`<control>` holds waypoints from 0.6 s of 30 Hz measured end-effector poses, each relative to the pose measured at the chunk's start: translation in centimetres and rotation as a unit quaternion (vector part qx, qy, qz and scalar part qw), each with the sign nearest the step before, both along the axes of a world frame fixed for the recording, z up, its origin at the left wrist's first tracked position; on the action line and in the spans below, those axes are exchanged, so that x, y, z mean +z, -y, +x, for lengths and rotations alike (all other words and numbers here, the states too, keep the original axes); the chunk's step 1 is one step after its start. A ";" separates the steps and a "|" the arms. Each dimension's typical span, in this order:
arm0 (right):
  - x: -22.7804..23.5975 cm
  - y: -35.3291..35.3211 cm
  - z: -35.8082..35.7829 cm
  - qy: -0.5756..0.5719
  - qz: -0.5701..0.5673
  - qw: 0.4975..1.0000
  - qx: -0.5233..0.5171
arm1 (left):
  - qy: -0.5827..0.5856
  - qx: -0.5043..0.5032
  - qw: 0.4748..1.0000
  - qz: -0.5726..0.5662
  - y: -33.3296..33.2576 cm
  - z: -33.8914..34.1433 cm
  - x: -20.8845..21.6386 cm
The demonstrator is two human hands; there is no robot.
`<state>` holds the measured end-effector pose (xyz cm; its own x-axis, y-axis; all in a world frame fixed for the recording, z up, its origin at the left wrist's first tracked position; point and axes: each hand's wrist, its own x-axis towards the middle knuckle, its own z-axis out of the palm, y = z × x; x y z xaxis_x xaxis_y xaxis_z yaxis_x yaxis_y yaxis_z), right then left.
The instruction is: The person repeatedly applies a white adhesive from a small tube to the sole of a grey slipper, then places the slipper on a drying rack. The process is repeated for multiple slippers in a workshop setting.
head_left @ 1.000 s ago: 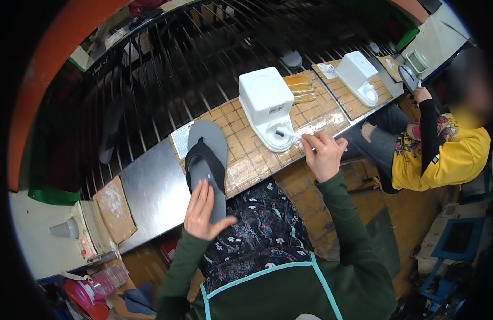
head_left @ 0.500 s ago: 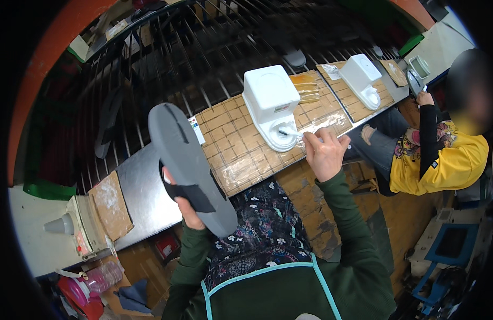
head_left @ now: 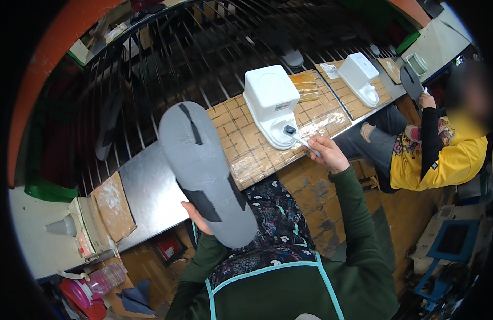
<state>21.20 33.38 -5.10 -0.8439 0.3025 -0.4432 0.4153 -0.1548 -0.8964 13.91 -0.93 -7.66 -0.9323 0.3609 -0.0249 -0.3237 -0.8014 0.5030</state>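
Observation:
My left hand grips a grey flip-flop sole near its heel end, with most of the fingers hidden behind it. The sole's flat face is turned up toward me, and black strap pieces lie in its recesses. In my right hand is a white-handled brush, pinched between thumb and fingers. Its dark bristle head is at the round cup of a white plastic dispenser. That dispenser stands on a taped cardboard mat on the bench.
A second white dispenser stands farther right. A person in a yellow top sits there holding another grey sole. Behind the bench runs a rack of metal rods. At the lower left lies a pink-lidded plastic bottle.
The sole in my left hand has turned its broad face toward me and shifted right. My right hand has lowered slightly, tilting the brush at the cup. The neighbour's sole has turned.

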 end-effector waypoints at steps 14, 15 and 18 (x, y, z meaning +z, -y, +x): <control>8.1 13.7 -2.2 -0.317 0.459 0.821 -0.121 | -0.087 -0.106 0.991 -0.012 -5.2 -0.3 1.2; 8.0 14.8 -2.2 -0.309 0.387 0.862 -0.109 | -0.092 -0.094 0.990 -0.044 -5.2 -0.3 1.3; 6.9 16.7 -3.2 -0.334 0.278 0.896 -0.091 | -0.106 -0.065 0.988 -0.096 -5.0 0.1 0.9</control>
<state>18.00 16.63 1.75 -0.7788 0.4797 0.4043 -0.2288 0.3828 -0.8950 14.05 4.05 -6.72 -0.8699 0.4857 0.0857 -0.2888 -0.6426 0.7097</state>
